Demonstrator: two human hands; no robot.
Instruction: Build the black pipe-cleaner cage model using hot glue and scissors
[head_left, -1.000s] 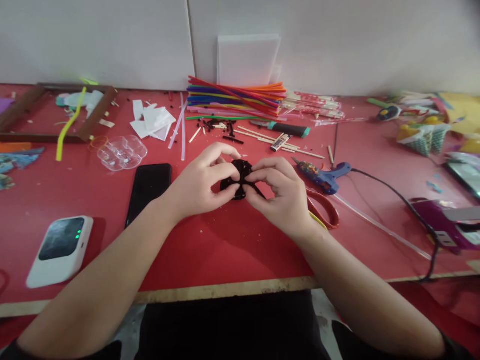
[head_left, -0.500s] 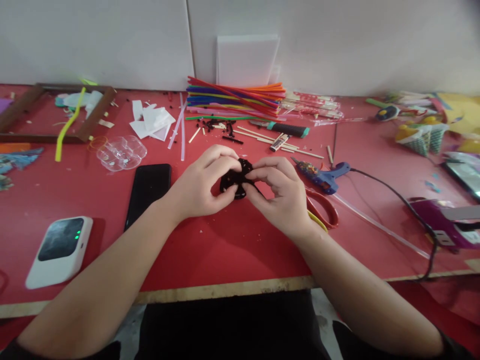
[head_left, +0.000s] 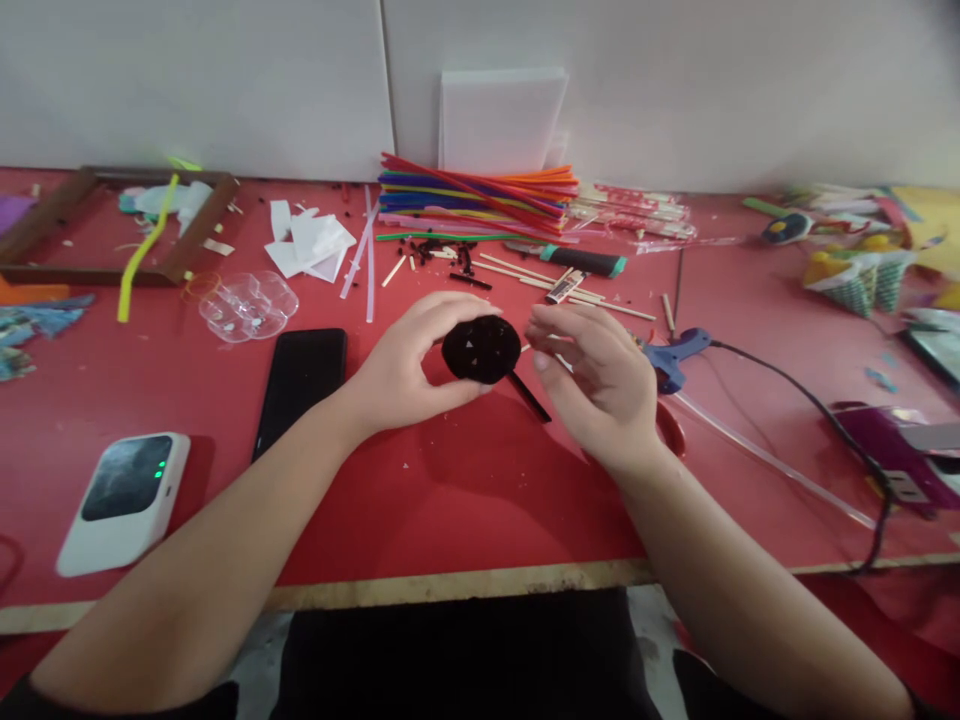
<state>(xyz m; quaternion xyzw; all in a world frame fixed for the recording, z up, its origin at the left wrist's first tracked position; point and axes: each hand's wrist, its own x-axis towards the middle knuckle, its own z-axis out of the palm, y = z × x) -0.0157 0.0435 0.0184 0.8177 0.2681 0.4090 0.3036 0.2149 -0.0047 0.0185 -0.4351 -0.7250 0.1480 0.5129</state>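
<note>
A round black fuzzy piece with small pale specks on its face is held by its edge between the thumb and fingers of my left hand. A thin black stick shows below and to the right of it; whether the two are joined I cannot tell. My right hand is apart from the piece, just to its right, with fingers curved and thumb spread, holding nothing I can see. Behind that hand lie a blue glue gun and the red handle of scissors, both partly covered.
Colourful pipe cleaners, a utility knife and thin wooden sticks lie at the back. Left are a black phone, a white device, a clear plastic tray and a wooden frame. A cable runs right.
My right hand has let go of the black piece and moved right. The piece is turned, its round face now showing in my left hand.
</note>
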